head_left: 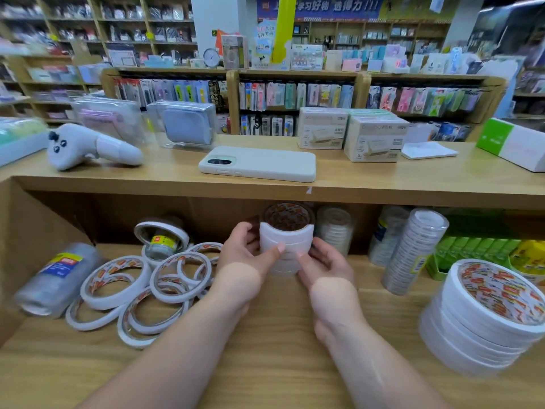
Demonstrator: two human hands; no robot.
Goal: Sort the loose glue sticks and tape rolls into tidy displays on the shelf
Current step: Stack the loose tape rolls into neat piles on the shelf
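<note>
A stack of white double-sided tape rolls [286,236] stands upright on the wooden shelf [265,335], centre back. My left hand [244,255] grips its left side with the thumb across the front. My right hand [324,264] holds its right side, fingers curled round the lower rolls. Loose thin tape rolls [141,287] lie in an overlapping heap to the left. One roll leans on a small glue jar [161,242]. A tall stack of wide tape rolls [483,314] stands at the right. Green glue sticks [472,247] sit in a box at the back right.
Wrapped sleeves of clear tape lie at the left [56,278] and lean at the right [413,249]. More wrapped tape [334,228] stands behind the held stack. On the top board [177,172] are a phone [258,163], a white controller [88,147] and boxes [374,138].
</note>
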